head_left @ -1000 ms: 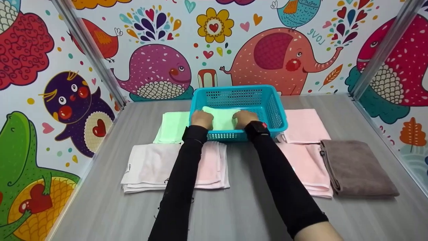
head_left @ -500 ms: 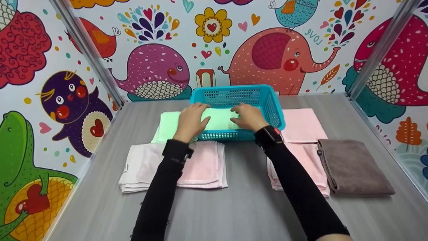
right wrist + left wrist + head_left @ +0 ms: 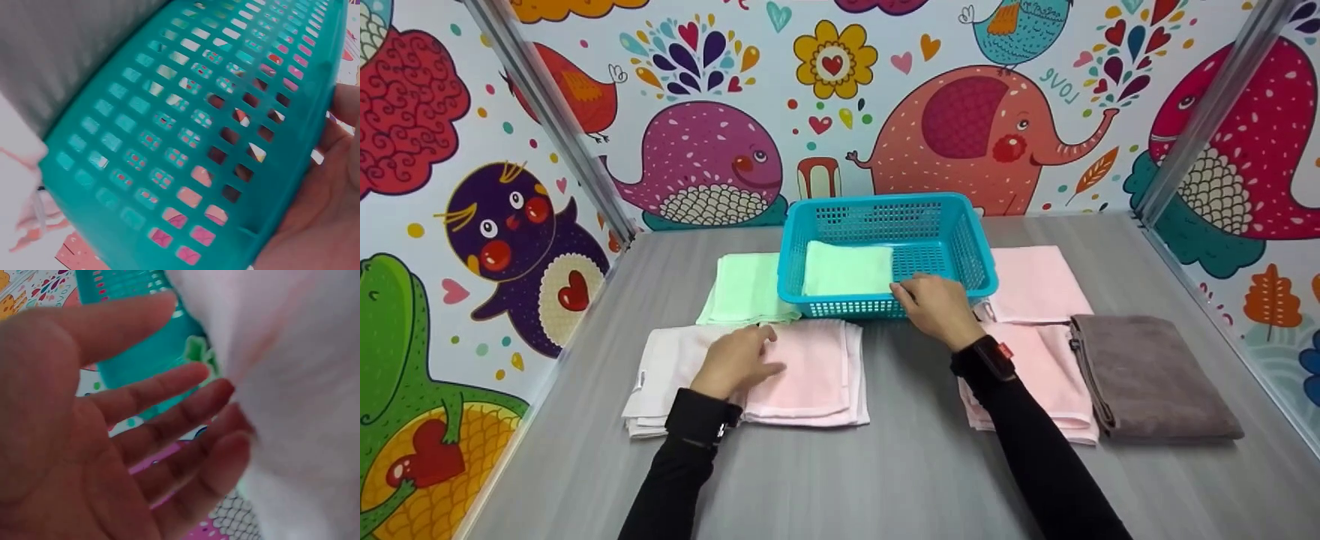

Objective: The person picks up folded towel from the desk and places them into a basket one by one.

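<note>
Hands (image 3: 739, 360) withdrawn from basket (image 3: 885, 225), left onto towel (image 3: 810, 375)

We see a staged recording booth, not a home. Cartoon-animal wallpaper (image 3: 960, 112) covers panels joined by metal corner posts (image 3: 551, 120) around a grey table (image 3: 900, 480).

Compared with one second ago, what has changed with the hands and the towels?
Both hands let go of the folded light-green towel in the turquoise plastic basket and drew back toward the person. The left hand now rests open on the folded pale pink towel in front; the right hand is at the basket's near rim. Basket and other towels stayed put.
</note>
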`<state>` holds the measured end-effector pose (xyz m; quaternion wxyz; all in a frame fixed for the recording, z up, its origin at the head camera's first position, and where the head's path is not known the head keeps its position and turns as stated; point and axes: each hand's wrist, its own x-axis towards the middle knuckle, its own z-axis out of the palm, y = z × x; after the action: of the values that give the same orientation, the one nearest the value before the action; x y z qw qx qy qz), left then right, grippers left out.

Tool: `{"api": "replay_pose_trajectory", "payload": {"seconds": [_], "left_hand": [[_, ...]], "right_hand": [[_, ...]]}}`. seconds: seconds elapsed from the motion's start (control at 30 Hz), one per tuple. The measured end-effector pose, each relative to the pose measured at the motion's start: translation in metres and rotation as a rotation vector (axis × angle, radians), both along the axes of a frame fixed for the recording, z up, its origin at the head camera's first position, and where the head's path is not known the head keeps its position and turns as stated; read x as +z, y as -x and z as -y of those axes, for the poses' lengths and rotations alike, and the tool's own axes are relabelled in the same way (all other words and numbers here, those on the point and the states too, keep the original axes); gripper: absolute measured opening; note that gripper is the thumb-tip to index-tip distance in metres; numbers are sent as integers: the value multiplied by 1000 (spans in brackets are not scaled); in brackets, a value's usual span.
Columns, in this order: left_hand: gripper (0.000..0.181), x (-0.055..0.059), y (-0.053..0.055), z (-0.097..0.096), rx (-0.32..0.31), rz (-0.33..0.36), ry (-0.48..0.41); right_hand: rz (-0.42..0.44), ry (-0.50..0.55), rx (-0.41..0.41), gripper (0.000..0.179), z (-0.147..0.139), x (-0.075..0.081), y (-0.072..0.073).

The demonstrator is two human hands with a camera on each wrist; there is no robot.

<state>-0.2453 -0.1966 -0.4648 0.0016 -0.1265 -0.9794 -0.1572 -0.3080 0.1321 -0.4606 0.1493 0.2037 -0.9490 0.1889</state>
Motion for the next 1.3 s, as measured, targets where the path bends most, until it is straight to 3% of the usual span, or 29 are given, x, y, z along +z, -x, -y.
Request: {"api": "replay_pose_trajectory", "payload": {"seconds": [0.13, 0.33, 0.43, 0.57, 0.77, 1.0, 1.17, 1.3], "left_hand": [[58, -12, -1, -5, -39, 14, 65], [61, -17, -5, -21, -65, -22, 223], [63, -19, -8, -30, -88, -31, 254], [65, -22, -8, -42, -121, -20, 241], [69, -24, -8, -73, -189, 3, 150], [68, -30, -10, -116, -272, -70, 143], [67, -33, -10, -127, -257, -105, 133], [65, -32, -8, -122, -208, -70, 61]], "right_hand": [[-23, -2, -12, 49, -1, -6, -1], [-10, -10, -27, 48, -1, -8, 0], [-11, -11, -28, 48, -1, -8, 0], [-26, -8, -19, 49, -2, -9, -1], [-48, -7, -13, 47, -3, -8, -1], [-69, 14, 5, 40, -2, -8, -1], [-58, 79, 41, 29, -5, -5, -3], [-147, 150, 53, 24, -11, -2, -11]]}}
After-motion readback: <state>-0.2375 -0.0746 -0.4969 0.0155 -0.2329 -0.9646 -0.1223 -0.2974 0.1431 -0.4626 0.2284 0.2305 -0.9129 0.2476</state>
